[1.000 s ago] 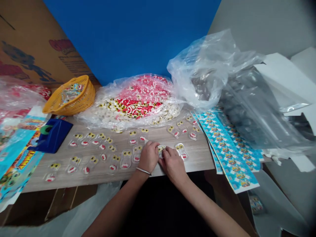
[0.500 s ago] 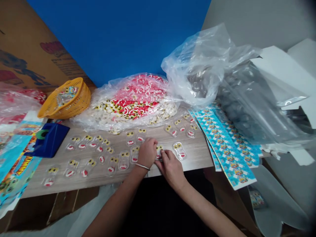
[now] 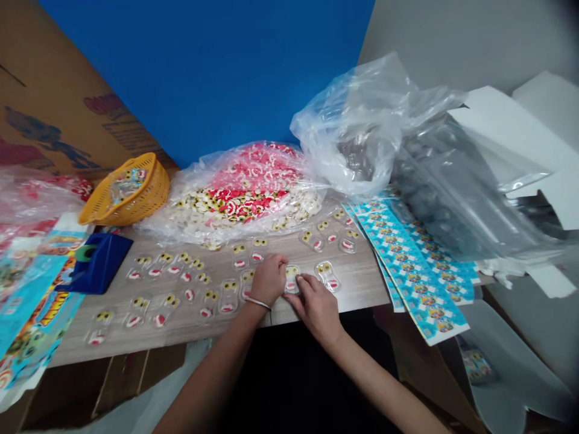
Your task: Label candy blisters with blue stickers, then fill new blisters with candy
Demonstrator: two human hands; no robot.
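right hand: holding thumb and forefinger narrow at right edge of clear blister shell; cannot tell if pinching. shell is lying on table, near side, between hands. left hand: curling beside shell; grip hidden. advisable: steadying shell lightly, seating red piece flat, avoiding nudging filled shell at right.
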